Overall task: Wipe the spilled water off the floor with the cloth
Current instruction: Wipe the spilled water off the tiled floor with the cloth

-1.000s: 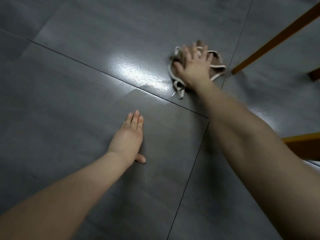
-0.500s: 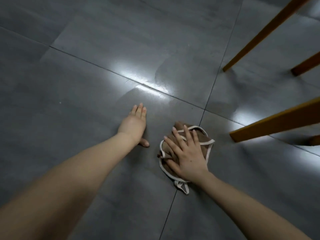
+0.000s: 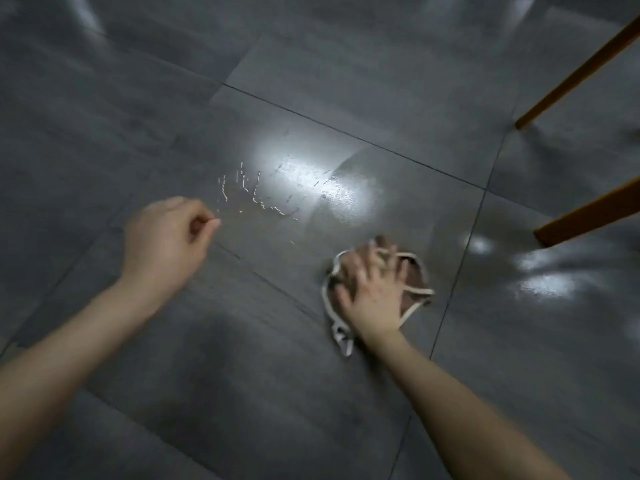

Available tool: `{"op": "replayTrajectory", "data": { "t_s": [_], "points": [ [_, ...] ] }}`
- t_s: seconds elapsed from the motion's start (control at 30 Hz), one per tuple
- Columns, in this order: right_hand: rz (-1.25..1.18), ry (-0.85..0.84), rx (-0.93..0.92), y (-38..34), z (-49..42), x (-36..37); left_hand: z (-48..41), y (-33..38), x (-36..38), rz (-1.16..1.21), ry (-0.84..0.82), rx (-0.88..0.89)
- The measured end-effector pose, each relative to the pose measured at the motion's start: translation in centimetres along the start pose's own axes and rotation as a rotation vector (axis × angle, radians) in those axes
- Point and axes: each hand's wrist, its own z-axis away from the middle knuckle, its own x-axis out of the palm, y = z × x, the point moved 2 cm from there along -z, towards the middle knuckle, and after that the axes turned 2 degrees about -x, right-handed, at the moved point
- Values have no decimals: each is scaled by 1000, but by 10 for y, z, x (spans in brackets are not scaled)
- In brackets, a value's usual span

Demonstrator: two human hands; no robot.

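A brown cloth (image 3: 414, 282) with a white edging lies bunched on the grey tiled floor (image 3: 242, 358). My right hand (image 3: 372, 292) presses down on it with spread fingers; the hand is blurred. Water drops and a wet sheen (image 3: 263, 195) glint on the tile to the upper left of the cloth, beside a bright light reflection. My left hand (image 3: 166, 237) hovers left of the drops, lifted off the floor, fingers loosely curled and holding nothing.
Two orange wooden furniture legs stand at the right: one (image 3: 575, 74) slants at the upper right, another (image 3: 588, 214) lies lower. Tile joints cross the floor. More light reflections (image 3: 540, 275) shine right of the cloth.
My left hand has lifted off the floor and curled its fingers. My right hand keeps sliding the cloth. The view has shifted, and water drops now show left of the reflection.
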Motion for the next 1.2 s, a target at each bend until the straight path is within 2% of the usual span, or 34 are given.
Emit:
{"op": "replayTrajectory", "data": {
  "t_s": [0.07, 0.13, 0.17, 0.23, 0.27, 0.3, 0.4, 0.47, 0.5, 0.53, 0.63, 0.73, 0.8, 0.9, 0.93, 0.97, 1.07, 1.13, 1.17, 1.2],
  "points": [
    [-7, -41, -351, -72, 50, 29, 26, -42, -5, 24, 18, -131],
    [38, -157, -646, -114, 85, 44, 46, -75, 0, 86, 27, -223],
    [57, -207, -771, -116, 86, 45, 54, -89, 3, 129, 37, -268],
    [80, -166, -934, -92, 59, 38, 68, -115, 11, 205, 57, -352],
    [94, -107, -909, -71, 36, 34, 74, -128, 13, 220, 54, -378],
    [113, -39, -788, -46, 8, 26, 82, -142, 16, 217, 37, -389],
    [118, 28, -151, 17, -65, -1, 107, -184, 15, 150, -41, -392],
    [79, 34, 182, 7, -88, -6, 126, -212, 10, 122, -47, -423],
    [64, 31, 254, -17, -91, -2, 135, -223, 8, 125, -18, -464],
    [61, 19, 239, -48, -89, 5, 142, -232, 5, 135, 14, -519],
    [76, -22, -142, -154, -50, 45, 156, -248, 5, 207, 86, -639],
    [55, -71, -507, -238, 35, 79, 160, -261, 5, 242, 175, -725],
    [73, -146, -732, -257, 73, 87, 160, -266, 3, 238, 222, -787],
    [145, -161, -1040, -227, 57, 82, 157, -266, 4, 225, 222, -841],
    [165, -129, -1034, -208, 41, 77, 157, -265, 6, 186, 194, -843],
    [168, -92, -938, -187, 22, 71, 159, -266, 11, 136, 148, -836],
    [127, -47, -437, -153, -18, 50, 172, -280, 29, 42, -46, -814],
    [108, -32, -149, -178, -25, 54, 181, -291, 39, 16, -107, -801],
    [93, -37, -80, -203, -25, 62, 186, -295, 42, 10, -112, -791],
    [75, -49, -94, -233, -21, 71, 189, -296, 43, 12, -102, -782]
  ]
}}
